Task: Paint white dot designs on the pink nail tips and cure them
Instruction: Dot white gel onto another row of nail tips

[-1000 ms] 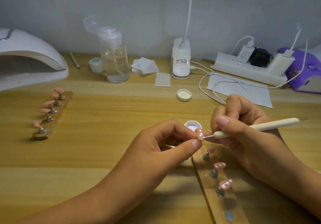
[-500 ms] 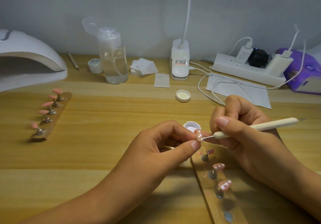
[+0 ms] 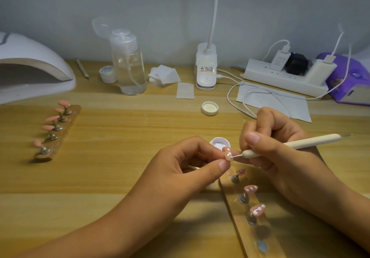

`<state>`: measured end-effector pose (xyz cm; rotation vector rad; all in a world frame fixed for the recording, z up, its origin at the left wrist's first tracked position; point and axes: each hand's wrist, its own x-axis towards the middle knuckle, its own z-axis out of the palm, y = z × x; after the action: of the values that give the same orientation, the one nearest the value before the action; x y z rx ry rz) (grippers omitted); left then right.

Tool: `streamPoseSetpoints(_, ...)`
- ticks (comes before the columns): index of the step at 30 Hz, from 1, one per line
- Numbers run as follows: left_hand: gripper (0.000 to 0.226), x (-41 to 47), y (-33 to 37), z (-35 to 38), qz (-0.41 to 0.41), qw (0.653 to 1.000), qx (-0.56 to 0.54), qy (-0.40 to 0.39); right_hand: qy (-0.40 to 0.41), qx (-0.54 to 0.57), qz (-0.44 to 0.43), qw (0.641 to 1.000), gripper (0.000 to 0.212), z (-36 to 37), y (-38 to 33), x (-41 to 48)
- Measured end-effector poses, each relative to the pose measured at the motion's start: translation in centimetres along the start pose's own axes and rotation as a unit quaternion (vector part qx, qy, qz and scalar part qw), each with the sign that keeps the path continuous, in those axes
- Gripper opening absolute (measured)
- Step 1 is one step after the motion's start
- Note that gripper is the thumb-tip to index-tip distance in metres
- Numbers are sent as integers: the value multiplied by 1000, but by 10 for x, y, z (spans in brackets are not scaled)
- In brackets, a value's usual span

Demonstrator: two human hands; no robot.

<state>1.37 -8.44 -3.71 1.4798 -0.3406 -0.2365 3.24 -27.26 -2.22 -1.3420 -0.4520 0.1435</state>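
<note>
Wooden table point(image 3: 120, 149) with curing lamp point(image 3: 30, 71), bottle point(image 3: 130, 71), 2 nail-tip stands point(image 3: 58, 133) point(image 3: 242, 229).

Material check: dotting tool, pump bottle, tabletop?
The dotting tool has a matt cream handle, likely plastic; the thin shiny tips at both ends look like metal. The pump bottle is clear glossy plastic, with liquid and tube visible through it. The tabletop shows banded light wood grain with a satin finish; solid wood or laminate, cannot tell.

The pink nail tip point(image 3: 228, 154) is showing white dots, as are the pink tips point(image 3: 251, 188) on the near wooden stand point(image 3: 238, 225). The far tips point(image 3: 49, 127) are showing plain pink. The dotting tool point(image 3: 300, 143) is looking cream and the pack point(image 3: 340, 73) purple.
</note>
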Motion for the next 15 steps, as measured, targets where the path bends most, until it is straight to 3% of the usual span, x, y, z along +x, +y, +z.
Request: streamPoseSetpoints(15,7,-1,1,1,-5,1000,-3,3,17,11,-1,1000,18,1,1,1)
